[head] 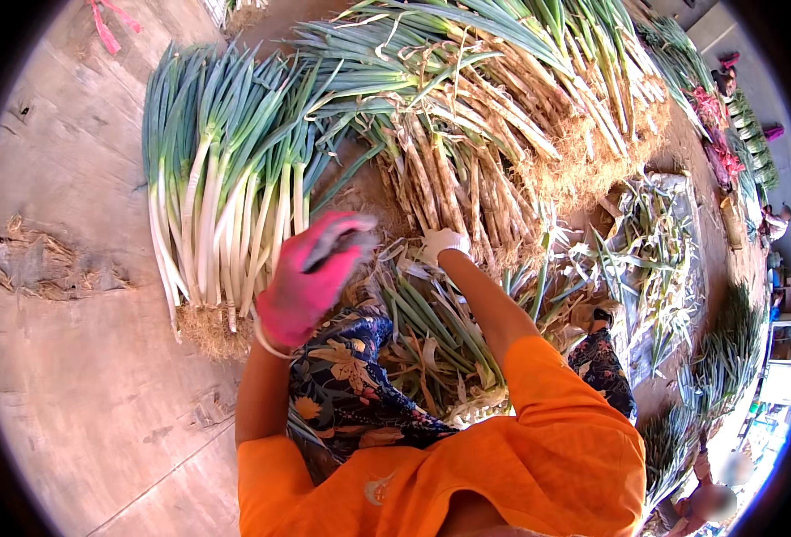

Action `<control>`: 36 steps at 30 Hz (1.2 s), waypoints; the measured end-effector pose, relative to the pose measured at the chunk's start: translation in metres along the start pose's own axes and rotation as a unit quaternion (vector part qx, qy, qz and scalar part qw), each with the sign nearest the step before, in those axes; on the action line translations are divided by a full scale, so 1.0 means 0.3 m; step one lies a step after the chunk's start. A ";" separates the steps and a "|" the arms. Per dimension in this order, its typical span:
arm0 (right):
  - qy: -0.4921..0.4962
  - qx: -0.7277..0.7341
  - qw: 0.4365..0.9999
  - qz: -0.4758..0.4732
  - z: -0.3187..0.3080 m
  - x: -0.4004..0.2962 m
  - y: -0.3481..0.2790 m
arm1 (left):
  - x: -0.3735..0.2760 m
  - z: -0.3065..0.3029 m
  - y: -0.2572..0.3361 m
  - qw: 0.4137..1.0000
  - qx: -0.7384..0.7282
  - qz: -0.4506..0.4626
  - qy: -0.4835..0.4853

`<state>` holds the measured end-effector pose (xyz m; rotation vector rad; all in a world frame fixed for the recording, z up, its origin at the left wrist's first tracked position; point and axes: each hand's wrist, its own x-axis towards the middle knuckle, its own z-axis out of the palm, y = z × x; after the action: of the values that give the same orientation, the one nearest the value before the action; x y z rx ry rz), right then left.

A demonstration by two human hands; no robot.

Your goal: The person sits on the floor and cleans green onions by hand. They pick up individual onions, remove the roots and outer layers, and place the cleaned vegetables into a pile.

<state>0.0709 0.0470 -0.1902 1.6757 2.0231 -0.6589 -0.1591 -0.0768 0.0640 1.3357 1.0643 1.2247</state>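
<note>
My left hand (315,275), in a pink glove with grey on it, is raised beside the white stems of a row of trimmed long green onions (214,208). It is blurred, and I cannot tell whether its fingers hold anything. My right hand (443,247), in a white glove, reaches to the lower stalks of a pile of untrimmed long green onions (435,181) with brown, dry outer leaves. Its fingertips are hidden, so its grip is unclear. Loose green leaves and peelings (435,322) lie between my arms, by my patterned trouser leg.
A larger heap of rooted onions (536,87) lies at the top. Peelings on a sheet (664,262) and more onions (724,362) lie to the right. Dry debris (53,262) is on the floor at left. Another person (701,500) is at the lower right.
</note>
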 end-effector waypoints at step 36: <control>0.229 0.619 0.728 -0.185 -0.187 -0.989 0.286 | 0.107 0.648 -0.112 0.875 -0.402 -0.263 -0.055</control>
<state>0.2065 -0.1368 0.0252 2.1956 2.4313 -2.3435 0.0379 -0.0613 0.0357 0.4164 0.6379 0.9789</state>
